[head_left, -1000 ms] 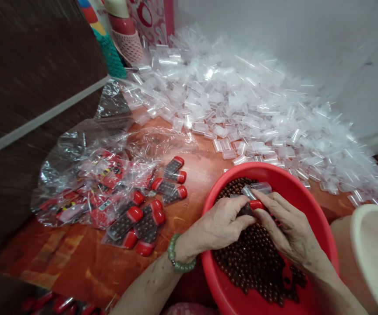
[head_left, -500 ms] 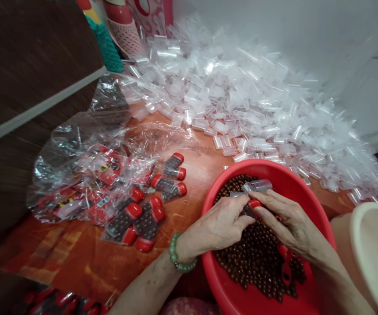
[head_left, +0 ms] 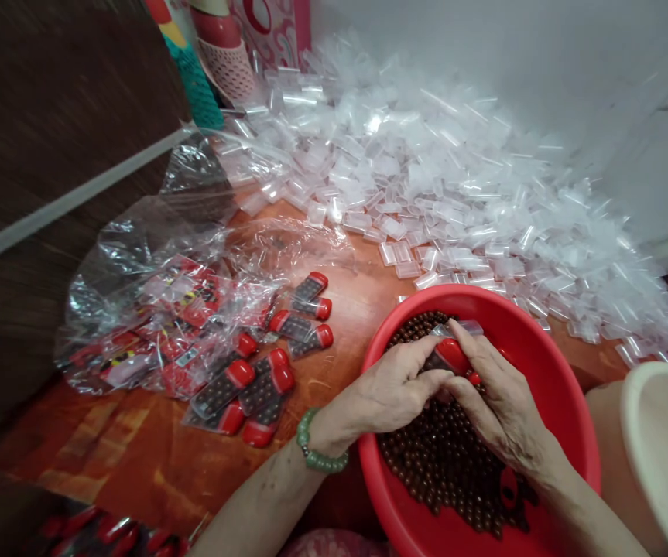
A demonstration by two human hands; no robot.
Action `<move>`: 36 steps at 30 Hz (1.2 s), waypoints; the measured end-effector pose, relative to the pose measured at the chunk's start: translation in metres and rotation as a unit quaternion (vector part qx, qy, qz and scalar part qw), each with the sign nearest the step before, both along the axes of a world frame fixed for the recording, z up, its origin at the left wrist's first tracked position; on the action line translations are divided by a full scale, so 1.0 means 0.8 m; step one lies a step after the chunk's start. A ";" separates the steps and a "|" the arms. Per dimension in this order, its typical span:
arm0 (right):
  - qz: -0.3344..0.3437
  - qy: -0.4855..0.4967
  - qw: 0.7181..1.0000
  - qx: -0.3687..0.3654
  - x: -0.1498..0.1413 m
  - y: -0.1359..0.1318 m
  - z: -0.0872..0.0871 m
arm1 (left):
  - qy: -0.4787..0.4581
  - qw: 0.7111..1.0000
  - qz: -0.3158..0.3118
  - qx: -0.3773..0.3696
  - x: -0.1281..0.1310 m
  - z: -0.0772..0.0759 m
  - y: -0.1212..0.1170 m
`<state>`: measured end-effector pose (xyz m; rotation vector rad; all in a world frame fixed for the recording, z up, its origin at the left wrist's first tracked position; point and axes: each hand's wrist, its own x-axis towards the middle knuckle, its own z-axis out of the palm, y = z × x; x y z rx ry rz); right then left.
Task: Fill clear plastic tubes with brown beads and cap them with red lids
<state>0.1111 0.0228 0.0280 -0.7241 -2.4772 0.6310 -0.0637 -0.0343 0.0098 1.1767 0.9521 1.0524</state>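
A red basin (head_left: 548, 352) holds a layer of small brown balls (head_left: 443, 464). Over it my left hand (head_left: 395, 391) and my right hand (head_left: 493, 394) meet, both closed on one small clear case with a red cap (head_left: 453, 354). The red cap shows between my fingertips; the case body is mostly hidden. A green bead bracelet (head_left: 316, 456) sits on my left wrist. A red lid piece (head_left: 508, 487) lies among the balls in the basin.
Several filled red-capped cases (head_left: 264, 379) lie on the orange floor left of the basin, by a crumpled plastic bag of red packs (head_left: 159, 325). A big heap of empty clear cases (head_left: 455, 193) fills the back. A dark wooden panel (head_left: 49, 139) stands left, a cream tub (head_left: 667, 441) right.
Both hands have lifted the capped case slightly and tilted it, so the red cap now shows more between the fingers. The view shifted a little.
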 end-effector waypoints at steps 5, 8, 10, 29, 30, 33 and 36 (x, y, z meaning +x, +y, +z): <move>-0.066 0.047 0.993 -0.090 -0.003 -0.002 0.004 | -0.087 0.995 -0.023 -0.048 0.003 -0.004 0.003; -0.098 0.086 0.982 -0.134 -0.009 -0.005 0.003 | -0.135 0.990 -0.010 -0.051 0.006 -0.005 0.005; -0.123 0.102 0.974 -0.160 -0.012 -0.007 0.002 | -0.147 0.986 -0.015 -0.078 0.008 -0.003 0.006; -0.015 -0.046 0.995 0.091 -0.010 -0.010 -0.019 | -0.257 0.956 -0.018 -0.138 0.007 0.001 0.005; -0.024 -0.051 0.993 0.108 -0.012 -0.010 -0.020 | -0.254 0.957 -0.012 -0.139 0.008 0.000 0.006; -0.034 -0.053 0.983 0.174 -0.015 -0.010 -0.023 | -0.246 0.961 -0.003 -0.130 0.010 0.000 0.007; -0.018 -0.040 0.970 0.239 -0.015 -0.007 -0.022 | -0.240 0.963 -0.008 -0.122 0.011 0.000 0.005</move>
